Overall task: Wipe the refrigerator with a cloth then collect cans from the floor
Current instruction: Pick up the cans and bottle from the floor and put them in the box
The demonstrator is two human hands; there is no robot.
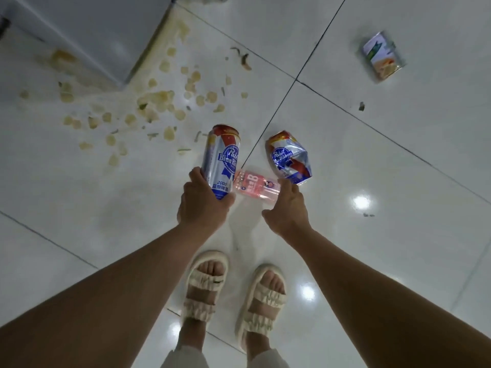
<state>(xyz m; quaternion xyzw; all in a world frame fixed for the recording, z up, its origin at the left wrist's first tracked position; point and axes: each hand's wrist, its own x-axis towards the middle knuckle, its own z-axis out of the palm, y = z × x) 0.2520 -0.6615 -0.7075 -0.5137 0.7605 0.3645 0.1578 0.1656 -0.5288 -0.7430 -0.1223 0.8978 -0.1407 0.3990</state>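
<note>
My left hand (204,205) grips a tall blue, white and red beer can (221,160) by its lower end, held above the floor. A crushed can (289,158) of the same brand lies just right of it. A pink clear bottle (252,188) lies on the tiles between the two. My right hand (288,211) hovers over the bottle's right end with the thumb spread. Its fingertips reach the crushed can's lower edge, with no closed grip visible. The refrigerator's (87,30) grey lower corner stands at the upper left. No cloth is in view.
Pale food scraps and a yellowish spill (156,102) cover the tiles beside the refrigerator. A small green and white snack packet (382,58) lies at the upper right. My feet in cream sandals (233,296) stand below the hands on white glossy tiles.
</note>
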